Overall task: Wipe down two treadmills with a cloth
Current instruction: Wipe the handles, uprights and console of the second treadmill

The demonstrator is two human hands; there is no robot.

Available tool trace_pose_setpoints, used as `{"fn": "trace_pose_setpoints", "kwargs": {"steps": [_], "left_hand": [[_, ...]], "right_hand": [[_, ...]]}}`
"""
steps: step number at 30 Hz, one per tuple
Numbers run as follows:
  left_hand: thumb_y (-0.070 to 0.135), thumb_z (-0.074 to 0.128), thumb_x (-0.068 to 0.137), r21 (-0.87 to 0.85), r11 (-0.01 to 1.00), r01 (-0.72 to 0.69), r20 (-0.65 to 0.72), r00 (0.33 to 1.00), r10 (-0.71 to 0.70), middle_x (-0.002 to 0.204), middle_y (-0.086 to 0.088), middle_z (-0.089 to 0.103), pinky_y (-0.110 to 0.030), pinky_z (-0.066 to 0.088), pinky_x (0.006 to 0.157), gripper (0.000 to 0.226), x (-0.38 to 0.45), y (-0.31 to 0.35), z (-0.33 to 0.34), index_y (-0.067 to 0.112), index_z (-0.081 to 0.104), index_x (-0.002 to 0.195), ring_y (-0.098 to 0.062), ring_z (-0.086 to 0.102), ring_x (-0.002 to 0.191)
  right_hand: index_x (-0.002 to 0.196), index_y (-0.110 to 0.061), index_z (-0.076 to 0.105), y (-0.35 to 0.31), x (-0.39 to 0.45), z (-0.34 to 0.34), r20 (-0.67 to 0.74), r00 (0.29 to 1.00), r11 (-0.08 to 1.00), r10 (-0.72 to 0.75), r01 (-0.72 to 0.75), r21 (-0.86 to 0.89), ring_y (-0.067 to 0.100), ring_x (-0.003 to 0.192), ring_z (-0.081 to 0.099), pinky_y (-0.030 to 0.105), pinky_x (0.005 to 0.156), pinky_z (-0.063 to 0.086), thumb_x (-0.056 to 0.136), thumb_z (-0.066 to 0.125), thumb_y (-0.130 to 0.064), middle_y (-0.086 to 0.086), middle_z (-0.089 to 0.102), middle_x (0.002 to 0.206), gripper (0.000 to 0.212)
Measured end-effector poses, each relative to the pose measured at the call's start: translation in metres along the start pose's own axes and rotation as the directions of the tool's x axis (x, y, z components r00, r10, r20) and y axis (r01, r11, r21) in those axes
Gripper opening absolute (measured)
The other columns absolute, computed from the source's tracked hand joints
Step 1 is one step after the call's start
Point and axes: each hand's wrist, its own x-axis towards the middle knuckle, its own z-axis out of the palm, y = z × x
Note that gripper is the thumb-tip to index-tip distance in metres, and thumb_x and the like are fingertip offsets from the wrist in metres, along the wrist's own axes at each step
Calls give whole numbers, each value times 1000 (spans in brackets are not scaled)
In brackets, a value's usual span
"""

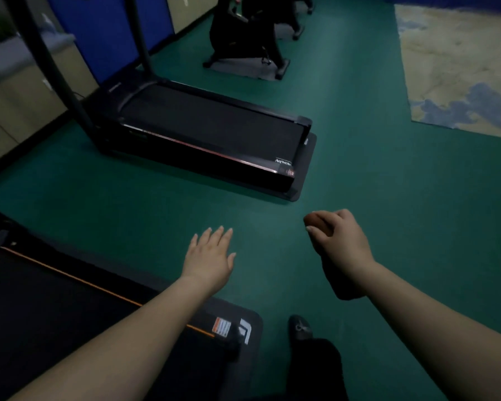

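Both hands reach forward over the green floor (pixel 373 175), well apart from each other. The left hand (pixel 210 257) is spread flat, palm down, fingers apart and holding nothing; it hangs in the air just past the near treadmill (pixel 70 308), whose dark deck with its orange edge stripe lies below and to the left of the left forearm, on a dark mat (pixel 250 319) with a rounded corner. The right hand (pixel 340 238) is curled shut around a dark brownish cloth (pixel 337 280); a small bunch of it shows beyond the knuckles and the rest hangs down below the wrist. Ahead of both hands, across a strip of bare floor, the far treadmill (pixel 211 131) stands on its own black mat, its belt running from up-left to down-right and its uprights rising at the left end. Farther beyond it, ahead of the right hand, stands an exercise bike (pixel 243 33). Far to the right of the right hand lies a beige and blue rug (pixel 457 65). Below the right forearm a dark shoe (pixel 300 328) and a dark trouser leg stand on the floor just beside the near mat's corner.
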Motion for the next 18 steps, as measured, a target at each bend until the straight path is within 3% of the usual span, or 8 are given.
{"fn": "trace_pose_setpoints", "kwargs": {"steps": [9, 18], "left_hand": [[44, 26, 99, -92, 962, 257, -36, 964, -262, 159, 1, 12, -42, 5, 119, 61, 116, 10, -43, 22, 5, 152, -22, 7, 146], [45, 27, 99, -157, 889, 431, -92, 890, -448, 159, 1, 14, -43, 7, 119, 61, 183, -48, -80, 23, 7, 152, -22, 9, 146]], "right_hand": [[119, -35, 61, -23, 194, -15, 105, 967, 972, -233, 230, 42, 12, 90, 50, 25, 79, 38, 86, 63, -43, -9, 44, 104, 34], [121, -33, 60, -91, 312, 27, 215, 900, 925, -379, 372, 72, 16, 94, 53, 30, 81, 44, 87, 62, -45, -6, 46, 107, 37]]}}
